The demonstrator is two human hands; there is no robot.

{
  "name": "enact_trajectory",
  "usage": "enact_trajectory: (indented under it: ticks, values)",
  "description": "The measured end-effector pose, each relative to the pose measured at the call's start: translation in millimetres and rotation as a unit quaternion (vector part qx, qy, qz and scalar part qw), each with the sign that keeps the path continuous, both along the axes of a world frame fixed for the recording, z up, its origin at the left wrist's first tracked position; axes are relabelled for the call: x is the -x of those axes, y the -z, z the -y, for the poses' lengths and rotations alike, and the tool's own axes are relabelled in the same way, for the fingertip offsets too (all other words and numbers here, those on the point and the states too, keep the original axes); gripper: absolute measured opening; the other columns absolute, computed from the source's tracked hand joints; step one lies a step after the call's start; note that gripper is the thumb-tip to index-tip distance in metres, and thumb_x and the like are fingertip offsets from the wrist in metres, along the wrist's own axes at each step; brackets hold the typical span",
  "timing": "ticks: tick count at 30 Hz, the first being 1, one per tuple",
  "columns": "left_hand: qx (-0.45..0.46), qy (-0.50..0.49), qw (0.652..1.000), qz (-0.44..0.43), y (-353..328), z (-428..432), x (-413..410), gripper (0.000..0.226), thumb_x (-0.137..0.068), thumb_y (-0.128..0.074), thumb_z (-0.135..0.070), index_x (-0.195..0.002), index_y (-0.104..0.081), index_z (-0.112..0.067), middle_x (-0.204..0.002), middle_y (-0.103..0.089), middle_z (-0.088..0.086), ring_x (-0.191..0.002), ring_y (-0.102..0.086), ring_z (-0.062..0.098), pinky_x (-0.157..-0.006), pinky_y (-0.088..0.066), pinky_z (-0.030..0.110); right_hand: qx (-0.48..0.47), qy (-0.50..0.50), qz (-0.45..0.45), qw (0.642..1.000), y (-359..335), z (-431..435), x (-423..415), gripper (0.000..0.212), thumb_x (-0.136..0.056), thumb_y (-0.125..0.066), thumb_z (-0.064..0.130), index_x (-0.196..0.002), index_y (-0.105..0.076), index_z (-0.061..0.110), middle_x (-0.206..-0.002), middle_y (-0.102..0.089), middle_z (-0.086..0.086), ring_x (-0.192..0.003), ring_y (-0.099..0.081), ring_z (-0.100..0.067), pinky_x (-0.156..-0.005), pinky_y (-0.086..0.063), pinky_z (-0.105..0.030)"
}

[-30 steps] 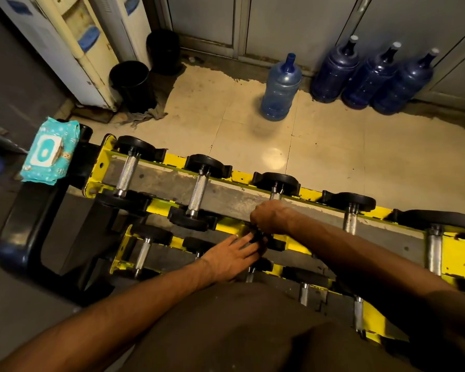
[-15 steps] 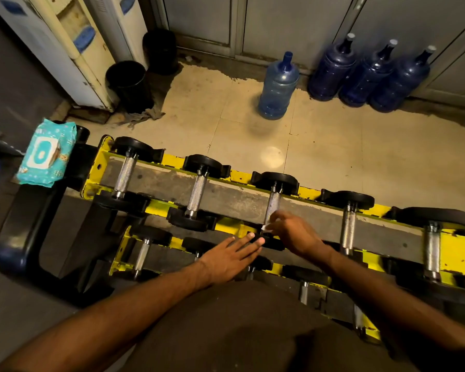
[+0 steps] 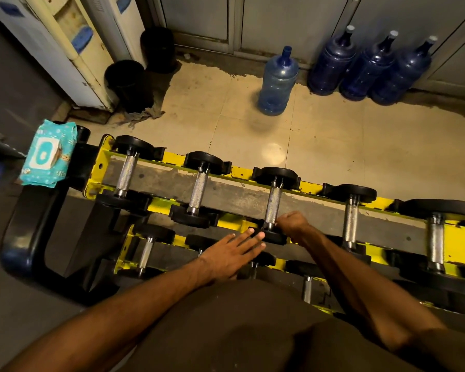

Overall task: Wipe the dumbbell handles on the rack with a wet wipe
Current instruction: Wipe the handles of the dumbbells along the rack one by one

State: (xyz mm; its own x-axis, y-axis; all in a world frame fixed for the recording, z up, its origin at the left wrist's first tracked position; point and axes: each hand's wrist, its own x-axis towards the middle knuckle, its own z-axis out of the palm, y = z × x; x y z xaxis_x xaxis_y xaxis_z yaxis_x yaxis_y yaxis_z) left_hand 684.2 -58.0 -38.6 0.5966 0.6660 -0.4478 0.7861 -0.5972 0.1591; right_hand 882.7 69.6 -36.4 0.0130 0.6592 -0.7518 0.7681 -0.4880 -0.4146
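Reaching arms: two bare forearms are stretching in from the bottom edge, over a dark shirt [image 3: 239, 331], toward the rack [image 3: 172, 158].
Left hand: the left hand [image 3: 226, 257] is lying flat with its fingers straight and close together. The fingertips are touching the near black weight of the third dumbbell [image 3: 272, 205], counting from the left on the top shelf.
Right hand: the right hand [image 3: 293, 224] is curling into a fist just right of the near end of that dumbbell's metal handle. The inside of the fist is facing away, so I cannot tell whether it is pinching a wipe.
Lower shelf: smaller dumbbells [image 3: 145, 255] are sitting on the yellow lower shelf, partly hidden under the arms.
Top shelf: five dumbbells are lying across the yellow rails side by side, handles pointing away from the person. The first dumbbell [image 3: 126, 174] and second dumbbell [image 3: 198, 191] are lying left of the hands, the fourth dumbbell [image 3: 350, 222] and fifth dumbbell [image 3: 435, 242] to the right.
Wipes: a teal pack of wet wipes [image 3: 47, 155] is resting on a black padded surface [image 3: 24, 237] at the rack's left end, well apart from both hands.
Floor: pale tiles [image 3: 333, 146] are showing beyond the rack, with a rag [image 3: 142, 115] lying beside two black bins [image 3: 128, 84].
Bottles: one light blue water bottle [image 3: 278, 84] is standing alone, and three dark blue bottles [image 3: 368, 68] are leaning against grey doors [image 3: 266, 20].
Far left: white water dispensers [image 3: 65, 49] are standing behind the bins.
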Motion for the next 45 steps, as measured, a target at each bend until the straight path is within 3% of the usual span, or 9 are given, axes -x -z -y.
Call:
enact_trajectory:
  ticks: [6,11,16,19,23,28,34,38,45]
  values:
    - [0.004,-0.013,1.0,0.01,0,3,6,0.108,-0.094,-0.065,-0.032,-0.149,0.027,-0.023,-0.158,0.03,0.005,-0.15,0.019,0.028,-0.124,-0.008,0.046,0.018,0.024,-0.086,0.996,-17,12,-16,0.016,-0.095,-0.061,0.011,-0.102,-0.074,0.006,-0.099,-0.069,-0.016,-0.056,-0.044,-0.011,-0.037,-0.036,-0.02]
    - [-0.006,-0.006,1.0,0.007,1,-1,2,0.109,-0.093,-0.066,-0.032,-0.152,0.025,-0.022,-0.163,0.023,0.006,-0.153,0.013,0.03,-0.123,-0.01,0.047,-0.097,-0.079,-0.129,0.984,-28,17,-12,0.014,-0.088,-0.071,0.011,-0.1,-0.076,0.016,-0.093,-0.072,0.001,-0.075,-0.061,-0.01,-0.055,-0.044,-0.016]
    - [-0.012,0.015,1.0,-0.001,3,-6,-5,0.106,-0.09,-0.069,-0.032,-0.158,0.011,-0.019,-0.165,0.019,0.009,-0.153,0.012,0.032,-0.122,-0.014,0.048,-0.286,-0.457,0.079,0.838,-29,-4,27,0.02,-0.093,-0.063,0.032,-0.11,-0.072,0.026,-0.111,-0.068,0.004,-0.095,-0.064,-0.014,-0.066,-0.041,-0.023]
    - [-0.002,0.021,1.0,-0.007,2,-2,-4,0.103,-0.091,-0.068,-0.033,-0.158,0.009,-0.019,-0.162,0.025,0.008,-0.152,0.015,0.032,-0.122,-0.012,0.049,-0.209,-0.593,0.151,0.763,-31,-18,51,0.02,-0.093,-0.062,0.034,-0.111,-0.071,0.03,-0.106,-0.07,0.003,-0.096,-0.065,-0.018,-0.069,-0.049,-0.028]
    - [0.004,0.018,1.0,0.006,-2,-1,0,0.097,-0.093,-0.065,-0.034,-0.159,0.004,-0.019,-0.165,0.02,0.007,-0.153,0.012,0.031,-0.123,-0.012,0.049,-0.115,-0.641,0.174,0.739,-37,-33,68,0.021,-0.091,-0.066,0.027,-0.111,-0.071,0.024,-0.103,-0.071,0.002,-0.093,-0.064,-0.017,-0.078,-0.055,-0.032]
    - [-0.001,-0.005,0.999,0.038,-2,2,0,0.095,-0.092,-0.064,-0.03,-0.16,0.002,-0.019,-0.167,0.011,0.008,-0.154,0.008,0.031,-0.122,-0.015,0.047,-0.223,-0.57,0.111,0.783,-44,-14,36,0.017,-0.091,-0.065,0.028,-0.107,-0.073,0.026,-0.104,-0.068,0.005,-0.096,-0.062,-0.015,-0.069,-0.042,-0.026]
    - [0.007,-0.072,0.993,0.092,-8,9,-6,0.086,-0.094,-0.055,-0.028,-0.16,0.001,-0.021,-0.168,0.009,0.006,-0.154,0.011,0.027,-0.123,-0.016,0.044,-0.151,-0.097,-0.049,0.983,-11,24,-18,0.006,-0.088,-0.071,0.015,-0.086,-0.074,0.02,-0.085,-0.073,0.002,-0.079,-0.068,-0.013,-0.063,-0.053,-0.022]
    - [0.022,-0.106,0.988,0.114,-14,11,-15,0.082,-0.094,-0.052,-0.027,-0.16,-0.003,-0.022,-0.168,0.008,0.004,-0.154,0.01,0.026,-0.123,-0.017,0.046,-0.068,0.087,-0.102,0.989,-12,22,3,0.014,-0.088,-0.064,0.0,-0.079,-0.069,0.01,-0.073,-0.066,-0.004,-0.07,-0.063,-0.02,-0.053,-0.051,-0.022]
    - [0.045,-0.184,0.971,0.147,-17,18,-18,0.072,-0.097,-0.05,-0.029,-0.159,-0.014,-0.024,-0.168,0.001,0.001,-0.154,0.003,0.024,-0.123,-0.017,0.045,-0.018,0.093,-0.161,0.982,-13,20,-16,0.014,-0.086,-0.071,0.002,-0.098,-0.068,0.008,-0.1,-0.07,-0.012,-0.085,-0.066,-0.02,-0.062,-0.054,-0.024]
